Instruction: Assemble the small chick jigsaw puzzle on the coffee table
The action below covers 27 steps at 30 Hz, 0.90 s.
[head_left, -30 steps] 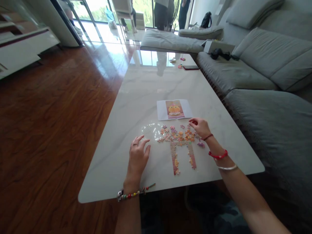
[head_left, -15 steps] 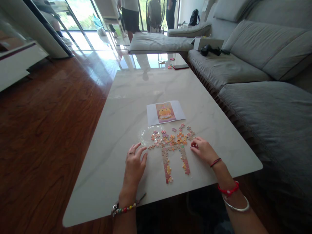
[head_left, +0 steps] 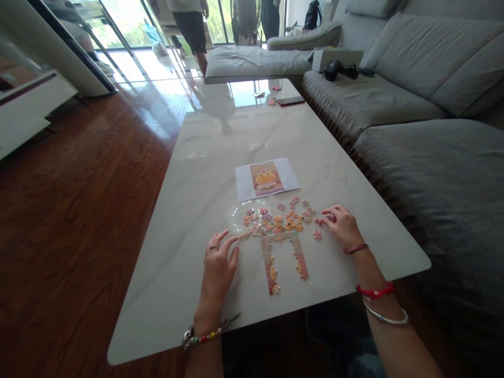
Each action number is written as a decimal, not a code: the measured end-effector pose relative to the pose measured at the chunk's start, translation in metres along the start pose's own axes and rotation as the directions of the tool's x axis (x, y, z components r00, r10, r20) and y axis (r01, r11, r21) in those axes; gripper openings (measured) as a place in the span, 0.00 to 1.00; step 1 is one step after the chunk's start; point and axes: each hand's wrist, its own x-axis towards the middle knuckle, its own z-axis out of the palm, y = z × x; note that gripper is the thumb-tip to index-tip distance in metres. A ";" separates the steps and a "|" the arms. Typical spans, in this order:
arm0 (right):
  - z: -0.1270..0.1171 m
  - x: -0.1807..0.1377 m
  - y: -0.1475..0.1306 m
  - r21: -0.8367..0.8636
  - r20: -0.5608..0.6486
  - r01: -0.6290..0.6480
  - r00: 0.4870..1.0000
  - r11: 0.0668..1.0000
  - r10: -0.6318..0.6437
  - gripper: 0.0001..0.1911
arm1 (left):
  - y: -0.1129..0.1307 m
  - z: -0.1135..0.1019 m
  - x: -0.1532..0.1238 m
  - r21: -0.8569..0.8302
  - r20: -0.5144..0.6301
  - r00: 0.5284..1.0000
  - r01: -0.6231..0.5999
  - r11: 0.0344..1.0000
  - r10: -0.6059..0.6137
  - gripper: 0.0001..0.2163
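Note:
My left hand rests on the table left of the puzzle, fingers curved and apart, its fingertips close to the loose pieces and nothing in it. Over on the right, my right hand pinches a small puzzle piece between thumb and fingers, partly hidden by them. A pink piece lies alone just left of that hand. Between my hands is a partly joined puzzle frame, with a top row and two sides, its middle bare. Several loose orange, pink and purple pieces are heaped above it.
Behind the pieces lies a paper with a printed picture, beside a clear plastic sheet. The marble-look table carries a phone at its far end. A grey sofa runs along the right. People stand near the windows.
My right hand has moved right, away from the pile, and the lone pink piece now shows beside it. My left hand stays in place. A person in the background has moved left.

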 end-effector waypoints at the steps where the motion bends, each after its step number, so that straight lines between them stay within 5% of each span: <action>1: 0.001 -0.001 -0.004 -0.010 0.031 0.007 0.999 1.000 -0.007 0.07 | 0.000 0.000 0.000 0.003 -0.002 1.000 -0.002 1.000 0.002 0.11; 13: 0.006 -0.002 -0.011 -0.031 0.139 0.046 0.989 0.998 -0.042 0.04 | -0.001 -0.005 -0.002 0.001 -0.010 0.999 0.031 1.000 -0.031 0.10; 21: 0.018 0.002 -0.028 -0.061 0.009 0.095 0.995 0.994 -0.095 0.11 | 0.003 -0.005 -0.003 -0.013 0.010 0.999 0.030 0.999 -0.030 0.10; 27: 0.037 0.007 -0.044 -0.125 0.037 0.065 0.997 0.990 -0.061 0.06 | 0.004 -0.008 -0.005 -0.033 0.005 0.999 0.039 0.999 -0.038 0.09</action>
